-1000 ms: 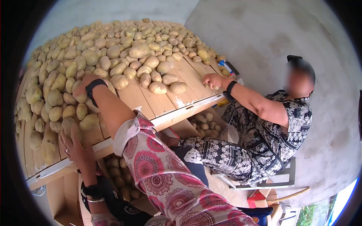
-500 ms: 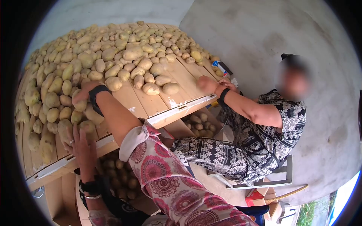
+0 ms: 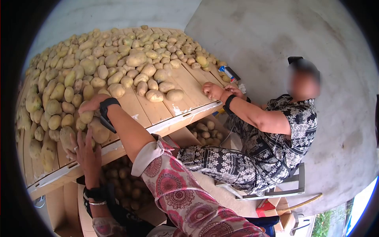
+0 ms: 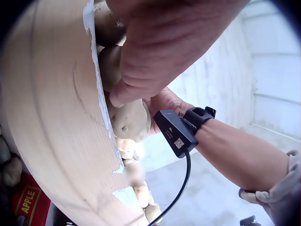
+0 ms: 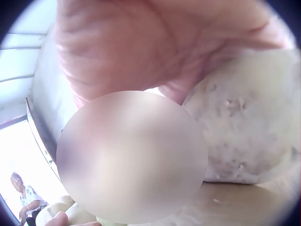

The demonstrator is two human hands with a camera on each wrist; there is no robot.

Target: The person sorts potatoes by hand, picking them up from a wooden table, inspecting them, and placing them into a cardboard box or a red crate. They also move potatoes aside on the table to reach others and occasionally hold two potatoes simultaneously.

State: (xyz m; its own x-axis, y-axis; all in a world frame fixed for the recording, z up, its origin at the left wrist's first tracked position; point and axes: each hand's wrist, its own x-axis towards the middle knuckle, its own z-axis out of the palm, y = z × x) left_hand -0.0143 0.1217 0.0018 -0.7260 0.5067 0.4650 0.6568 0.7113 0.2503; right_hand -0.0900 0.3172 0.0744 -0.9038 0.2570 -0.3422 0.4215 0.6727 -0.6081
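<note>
My right hand (image 3: 94,103) grips a potato (image 3: 86,115) near the table's front edge, its fingers bent over the top. A larger potato (image 3: 99,130) lies just below that wrist. Closer to the edge, my left hand (image 3: 87,154) has its fingers stretched over potatoes, among them a big one (image 3: 68,136). In the left wrist view, the left thumb touches a pale potato (image 4: 129,120), and the right hand (image 4: 164,103) shows behind it. A spotted potato (image 5: 249,117) fills the right side of the right wrist view, beneath the right palm (image 5: 150,47).
Many potatoes (image 3: 136,59) cover the plank table (image 3: 173,96). Boxes of potatoes stand under it, one by my knees (image 3: 128,181) and another (image 3: 205,134) near a seated person (image 3: 272,126). That person's hands (image 3: 215,91) are at the table's right edge.
My right hand has come toward the front edge and the left hand, bringing the potato with it. The larger potato shifted the same way. My left hand stays about where it was.
</note>
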